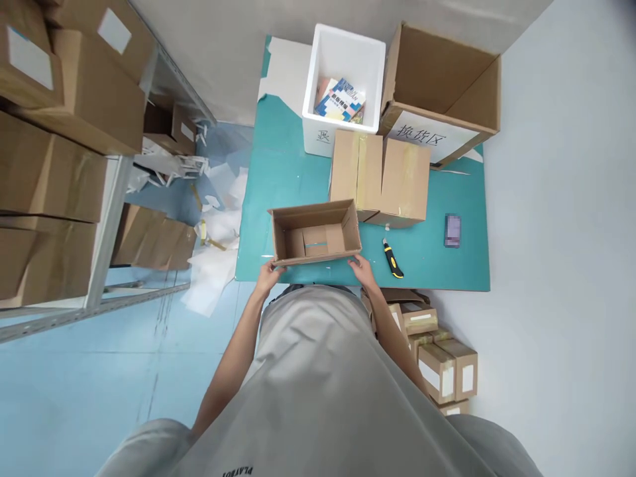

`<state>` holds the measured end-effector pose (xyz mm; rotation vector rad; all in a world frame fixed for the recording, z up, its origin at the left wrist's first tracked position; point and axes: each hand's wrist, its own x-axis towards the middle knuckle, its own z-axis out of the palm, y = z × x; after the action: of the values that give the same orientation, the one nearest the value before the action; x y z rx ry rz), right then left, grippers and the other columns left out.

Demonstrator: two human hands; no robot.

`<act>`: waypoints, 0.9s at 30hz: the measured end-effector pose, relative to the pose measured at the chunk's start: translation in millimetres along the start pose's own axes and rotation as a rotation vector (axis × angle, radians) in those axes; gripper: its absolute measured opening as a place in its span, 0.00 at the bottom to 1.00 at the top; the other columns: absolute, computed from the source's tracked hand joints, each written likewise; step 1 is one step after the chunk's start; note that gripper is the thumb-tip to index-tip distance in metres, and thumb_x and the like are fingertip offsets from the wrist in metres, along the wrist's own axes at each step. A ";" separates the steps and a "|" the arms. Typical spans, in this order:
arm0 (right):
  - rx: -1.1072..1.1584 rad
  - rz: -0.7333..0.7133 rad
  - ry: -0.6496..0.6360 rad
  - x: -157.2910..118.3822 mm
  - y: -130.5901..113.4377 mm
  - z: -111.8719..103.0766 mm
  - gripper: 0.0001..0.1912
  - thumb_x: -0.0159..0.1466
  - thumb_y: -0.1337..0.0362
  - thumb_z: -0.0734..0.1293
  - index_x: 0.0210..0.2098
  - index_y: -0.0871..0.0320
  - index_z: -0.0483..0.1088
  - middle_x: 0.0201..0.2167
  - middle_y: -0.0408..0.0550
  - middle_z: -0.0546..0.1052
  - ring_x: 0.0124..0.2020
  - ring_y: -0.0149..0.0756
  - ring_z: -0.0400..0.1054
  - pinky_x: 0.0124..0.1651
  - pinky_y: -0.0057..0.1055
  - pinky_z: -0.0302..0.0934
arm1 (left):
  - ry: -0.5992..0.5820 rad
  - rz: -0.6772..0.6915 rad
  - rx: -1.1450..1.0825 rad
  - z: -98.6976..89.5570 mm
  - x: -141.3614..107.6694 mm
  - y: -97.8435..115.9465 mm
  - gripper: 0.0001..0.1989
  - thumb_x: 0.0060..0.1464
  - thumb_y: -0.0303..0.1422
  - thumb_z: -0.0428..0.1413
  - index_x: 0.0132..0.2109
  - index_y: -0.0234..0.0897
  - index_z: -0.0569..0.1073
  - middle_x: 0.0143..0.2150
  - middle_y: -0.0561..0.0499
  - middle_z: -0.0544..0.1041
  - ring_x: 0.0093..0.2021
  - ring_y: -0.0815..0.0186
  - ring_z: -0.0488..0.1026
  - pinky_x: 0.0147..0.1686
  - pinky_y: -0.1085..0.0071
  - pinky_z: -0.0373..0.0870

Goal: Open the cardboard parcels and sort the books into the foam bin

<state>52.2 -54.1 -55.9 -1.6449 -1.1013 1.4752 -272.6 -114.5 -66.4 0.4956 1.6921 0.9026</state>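
An open-topped cardboard box [318, 260] is at the near edge of the teal-covered table [278, 159], and its inside shows no contents except a thin blue strip on the bottom. My left hand [269, 275] grips its near left corner, the fingertips partly hidden under the edge. At the near right corner, my right hand [362, 270] holds the same box with thumb and fingers. A black and yellow utility knife [392, 258] lies to the right of that hand. Two taped cardboard boxes [356, 169] stand side by side just behind the open one.
A white foam bin [313, 129] with books [340, 99] stands at the back, beside a large open carton [447, 79] with a handwritten label. A phone [452, 230] lies at right. Shelving [106, 232] with boxes is left; stacked parcels [437, 371] sit below right.
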 end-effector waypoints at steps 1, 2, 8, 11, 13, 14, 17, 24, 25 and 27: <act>-0.002 0.004 -0.009 -0.6 -4.2 3.3 0.07 0.57 0.59 0.73 0.34 0.54 0.77 0.38 0.49 0.84 0.49 0.47 0.76 0.64 0.49 0.68 | 0.017 0.015 -0.010 -7.6 -2.3 2.7 0.17 0.41 0.30 0.66 0.43 0.34 0.79 0.48 0.42 0.84 0.58 0.51 0.78 0.67 0.56 0.68; 0.002 -0.002 -0.032 -1.1 -8.8 7.3 0.09 0.58 0.57 0.73 0.35 0.55 0.78 0.40 0.49 0.84 0.50 0.47 0.76 0.65 0.49 0.67 | 0.030 0.043 -0.025 -16.9 -4.7 7.0 0.19 0.42 0.32 0.67 0.45 0.34 0.79 0.51 0.42 0.84 0.59 0.51 0.78 0.68 0.57 0.67; 0.023 -0.145 -0.193 -10.9 -35.0 55.9 0.18 0.61 0.48 0.73 0.43 0.53 0.83 0.51 0.50 0.81 0.58 0.46 0.75 0.70 0.46 0.65 | 0.121 0.291 -0.085 -76.9 -15.6 44.6 0.27 0.48 0.39 0.67 0.55 0.35 0.79 0.59 0.41 0.82 0.59 0.54 0.78 0.64 0.60 0.72; 0.023 -0.195 -0.234 -21.2 -44.9 86.0 0.26 0.66 0.46 0.71 0.57 0.53 0.81 0.60 0.53 0.77 0.62 0.46 0.73 0.71 0.45 0.66 | 0.193 0.292 -0.040 -98.9 -15.2 49.7 0.26 0.51 0.41 0.65 0.56 0.35 0.79 0.60 0.41 0.81 0.58 0.54 0.79 0.61 0.62 0.74; 0.038 -0.197 -0.263 -22.6 -49.1 101.7 0.32 0.67 0.45 0.70 0.65 0.53 0.76 0.66 0.55 0.73 0.65 0.46 0.72 0.71 0.44 0.66 | 0.222 0.269 -0.025 -108.2 -11.7 45.1 0.28 0.53 0.42 0.64 0.58 0.35 0.78 0.61 0.40 0.80 0.59 0.54 0.78 0.60 0.62 0.75; 0.044 -0.183 -0.267 -20.4 -50.1 107.8 0.34 0.67 0.44 0.71 0.67 0.53 0.74 0.68 0.55 0.72 0.66 0.48 0.72 0.71 0.45 0.66 | 0.234 0.262 -0.023 -110.9 -8.8 41.4 0.29 0.54 0.43 0.64 0.60 0.34 0.77 0.62 0.40 0.80 0.59 0.54 0.78 0.60 0.61 0.75; 0.068 -0.086 -0.236 -4.1 -49.1 119.5 0.39 0.63 0.45 0.75 0.68 0.57 0.73 0.71 0.57 0.70 0.69 0.53 0.69 0.72 0.48 0.66 | 0.266 0.277 -0.039 -112.3 4.2 30.2 0.33 0.53 0.42 0.66 0.64 0.33 0.75 0.66 0.36 0.77 0.61 0.53 0.78 0.64 0.58 0.72; 0.040 0.190 -0.022 13.3 -33.2 138.3 0.21 0.64 0.57 0.75 0.54 0.58 0.75 0.61 0.56 0.80 0.63 0.43 0.75 0.64 0.41 0.73 | 0.232 0.281 -0.043 -104.0 31.9 18.7 0.26 0.55 0.37 0.66 0.59 0.35 0.75 0.67 0.36 0.74 0.62 0.54 0.77 0.64 0.59 0.72; 0.029 0.220 -0.008 10.0 -30.6 141.8 0.18 0.65 0.56 0.75 0.50 0.58 0.75 0.57 0.55 0.82 0.59 0.42 0.77 0.59 0.39 0.76 | 0.271 0.222 -0.036 -104.0 33.5 17.1 0.25 0.55 0.37 0.66 0.58 0.35 0.74 0.66 0.36 0.75 0.61 0.55 0.77 0.63 0.59 0.73; 0.020 0.247 -0.008 2.6 -25.8 147.4 0.16 0.66 0.51 0.74 0.42 0.58 0.75 0.46 0.53 0.85 0.48 0.40 0.80 0.45 0.33 0.79 | 0.345 0.077 -0.039 -106.3 36.1 13.4 0.24 0.54 0.38 0.68 0.55 0.34 0.73 0.63 0.35 0.76 0.60 0.54 0.77 0.62 0.58 0.73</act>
<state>-97.4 -49.5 -55.5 -1.8137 -0.9097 1.6421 -385.7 -113.8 -67.1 0.3968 1.9716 1.1248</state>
